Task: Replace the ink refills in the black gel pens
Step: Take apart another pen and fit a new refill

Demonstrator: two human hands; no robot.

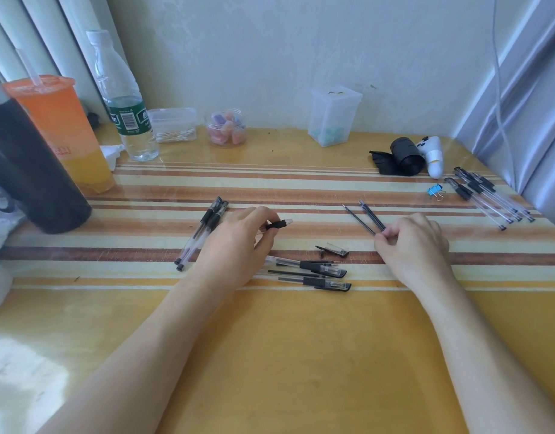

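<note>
The left hand [238, 242] has its grip clenched round a pen barrel [277, 224], whose clear end points right. The right hand [411, 242] pinches two ink refills [368, 219], tips aimed far-left. Between the hands, on the striped counter [301, 339], lie capped gel pens [317, 272] and what looks like a loose cap [334, 250].

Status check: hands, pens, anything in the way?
Left hand grips a pen barrel. Right hand pinches two refills. Loose cap and capped pens lie between the hands; nothing looks blocked.
</note>
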